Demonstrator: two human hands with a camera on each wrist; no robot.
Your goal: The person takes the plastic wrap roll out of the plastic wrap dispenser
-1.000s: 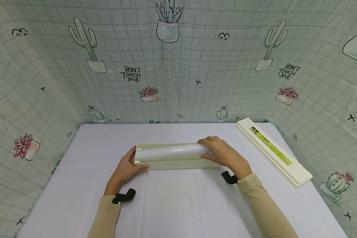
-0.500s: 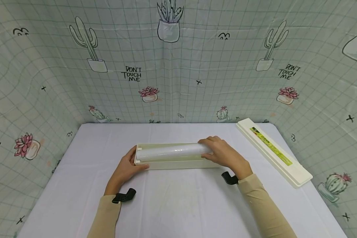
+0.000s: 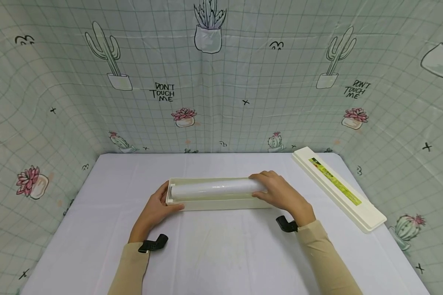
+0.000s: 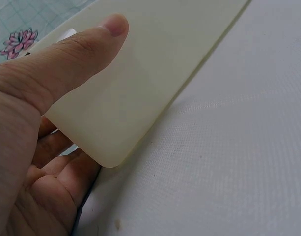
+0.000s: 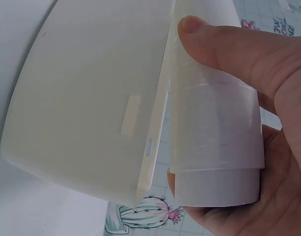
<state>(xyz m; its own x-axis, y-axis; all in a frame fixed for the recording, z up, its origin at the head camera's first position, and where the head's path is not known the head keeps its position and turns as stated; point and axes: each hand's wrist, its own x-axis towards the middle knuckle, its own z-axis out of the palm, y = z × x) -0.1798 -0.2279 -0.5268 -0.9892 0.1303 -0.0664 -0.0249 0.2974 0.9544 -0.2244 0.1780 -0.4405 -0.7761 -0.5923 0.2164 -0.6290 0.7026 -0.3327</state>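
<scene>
A long cream box (image 3: 221, 204) lies on the white-covered table, its top side uncovered. Inside it is a roll of cling film (image 3: 210, 189), its right end raised a little above the rim. My left hand (image 3: 158, 208) holds the left end of the box, thumb on the near wall (image 4: 155, 64) and fingers behind the end. With my right hand (image 3: 280, 192) I grip the right end of the roll, thumb on one side and fingers around the other. In the right wrist view the white core (image 5: 216, 188) sticks out of the film.
The long cream lid (image 3: 339, 188) with a yellow-green label lies slantwise at the table's right side. A cloth backdrop (image 3: 221, 82) printed with cacti rises behind and beside the table (image 3: 206, 254).
The roll and my right hand have shifted slightly to the right, and the roll's left end now sits a little farther from the box's end wall. My left hand keeps its place.
</scene>
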